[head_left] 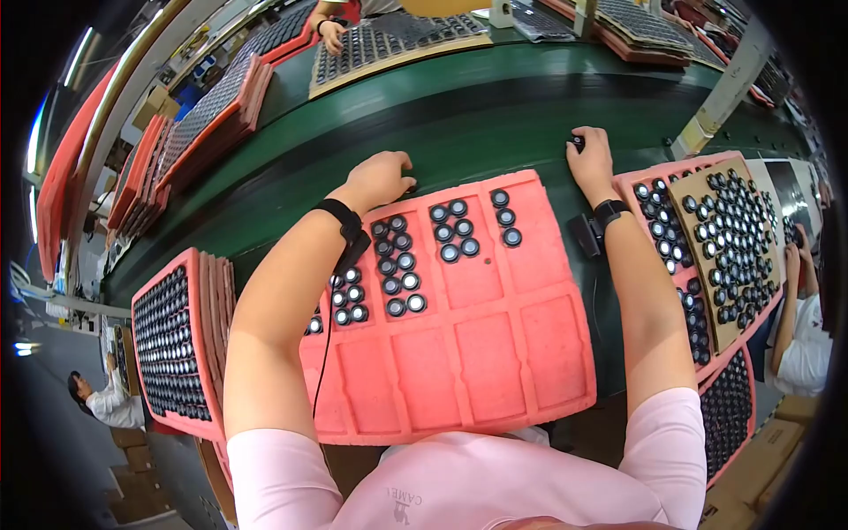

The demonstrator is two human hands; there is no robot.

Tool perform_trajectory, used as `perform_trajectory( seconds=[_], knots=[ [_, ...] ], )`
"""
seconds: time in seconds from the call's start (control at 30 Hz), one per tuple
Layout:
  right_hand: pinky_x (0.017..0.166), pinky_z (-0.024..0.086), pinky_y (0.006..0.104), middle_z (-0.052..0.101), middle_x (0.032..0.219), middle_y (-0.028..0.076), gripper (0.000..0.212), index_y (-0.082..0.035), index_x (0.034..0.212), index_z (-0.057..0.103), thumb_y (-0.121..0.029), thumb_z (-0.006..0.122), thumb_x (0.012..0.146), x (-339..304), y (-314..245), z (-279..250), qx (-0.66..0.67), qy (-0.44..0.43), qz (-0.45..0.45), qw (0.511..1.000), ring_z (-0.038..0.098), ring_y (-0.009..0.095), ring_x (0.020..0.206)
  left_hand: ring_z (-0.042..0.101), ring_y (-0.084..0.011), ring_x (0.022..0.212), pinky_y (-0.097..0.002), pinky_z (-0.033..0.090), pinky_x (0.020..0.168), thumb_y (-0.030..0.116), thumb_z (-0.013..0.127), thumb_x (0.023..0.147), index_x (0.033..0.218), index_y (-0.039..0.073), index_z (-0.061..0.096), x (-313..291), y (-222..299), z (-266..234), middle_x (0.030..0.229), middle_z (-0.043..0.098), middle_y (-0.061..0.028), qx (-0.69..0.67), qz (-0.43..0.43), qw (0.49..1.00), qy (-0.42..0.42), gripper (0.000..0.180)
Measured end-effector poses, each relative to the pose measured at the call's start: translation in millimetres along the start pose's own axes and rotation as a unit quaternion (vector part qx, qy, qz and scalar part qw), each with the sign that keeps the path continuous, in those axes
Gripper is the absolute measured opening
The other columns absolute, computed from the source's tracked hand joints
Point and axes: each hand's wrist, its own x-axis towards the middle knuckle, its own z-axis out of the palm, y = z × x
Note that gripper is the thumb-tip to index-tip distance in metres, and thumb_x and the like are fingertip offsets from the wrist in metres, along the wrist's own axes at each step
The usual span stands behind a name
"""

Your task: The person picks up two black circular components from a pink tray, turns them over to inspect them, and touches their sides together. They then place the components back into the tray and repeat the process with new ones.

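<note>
A pink foam tray with shallow rectangular compartments lies in front of me. Small black round parts with pale shiny centres stand in paired columns in its far compartments; the near compartments are bare. My left hand is beyond the tray's far edge, over the green belt, fingers curled; a dark bit shows at its fingertips, too small to name. Farther right, my right hand pinches a black round part between thumb and fingers above the belt. Each wrist wears a black band.
The green conveyor belt runs across behind the tray. At right, a cardboard sheet full of black parts rests on another pink tray. Stacked filled trays stand left. Across the belt, a co-worker's hand touches a filled tray. A post rises at right.
</note>
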Motion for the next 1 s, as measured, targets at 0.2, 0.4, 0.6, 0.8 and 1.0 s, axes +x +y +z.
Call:
perform_trajectory(
  seconds=[0.2, 0.4, 0.6, 0.8, 1.0],
  knots=[
    [0.086, 0.049, 0.0407, 0.062, 0.105, 0.016, 0.020, -0.002, 0.098, 0.064, -0.011, 0.068, 0.080, 7.6, 12.8, 0.3, 0.055, 0.050, -0.062, 0.995, 0.059, 0.035, 0.098, 0.065, -0.0314, 0.082, -0.0387, 0.051, 0.073, 0.017, 0.076, 0.077, 0.101, 0.000, 0.065, 24.5, -12.9, 20.3, 0.089, 0.068, -0.0159, -0.071, -0.033, 0.996, -0.032, 0.032],
    [0.076, 0.051, 0.0372, 0.065, 0.092, 0.014, 0.021, -0.001, 0.098, 0.064, -0.017, 0.068, 0.085, 6.9, 18.8, 3.1, 0.116, 0.051, -0.036, 0.991, 0.065, 0.029, 0.085, 0.064, -0.0278, 0.076, -0.0368, 0.051, 0.066, 0.014, 0.079, 0.074, 0.098, -0.001, 0.063, 16.6, -12.6, 13.4, 0.081, 0.066, -0.0147, -0.085, -0.070, 0.993, -0.044, 0.033],
    [0.065, 0.051, 0.0258, 0.066, 0.084, 0.006, 0.023, 0.001, 0.100, 0.065, -0.022, 0.064, 0.093, -1.3, -11.1, -19.1, 0.364, -0.022, 0.174, 0.915, 0.063, 0.013, 0.072, 0.065, -0.0242, 0.069, -0.0346, 0.052, 0.067, 0.015, 0.079, 0.074, 0.098, -0.001, 0.064, -14.8, -22.8, 16.0, 0.076, 0.065, -0.0117, -0.192, -0.005, 0.965, 0.181, 0.032],
    [0.064, 0.052, 0.0231, 0.064, 0.085, 0.005, 0.021, 0.002, 0.108, 0.063, -0.015, 0.058, 0.097, -78.8, -127.5, -84.7, 0.524, -0.154, 0.135, 0.827, 0.061, 0.010, 0.070, 0.058, -0.0091, 0.064, -0.0218, 0.047, 0.058, 0.001, 0.067, 0.086, 0.103, -0.004, 0.064, -130.7, 51.5, -6.2, 0.079, 0.059, -0.0016, -0.523, 0.004, 0.835, 0.169, 0.018],
    [0.083, 0.053, 0.0294, 0.060, 0.110, 0.008, 0.026, 0.002, 0.119, 0.058, 0.000, 0.060, 0.093, -152.8, -228.5, -146.3, 0.623, -0.249, 0.033, 0.741, 0.062, 0.013, 0.094, 0.061, -0.0122, 0.074, -0.0237, 0.052, 0.067, -0.006, 0.063, 0.086, 0.103, -0.004, 0.059, -216.0, 60.3, 20.5, 0.096, 0.059, -0.0075, -0.658, 0.061, 0.716, 0.223, 0.018]
  ],
)
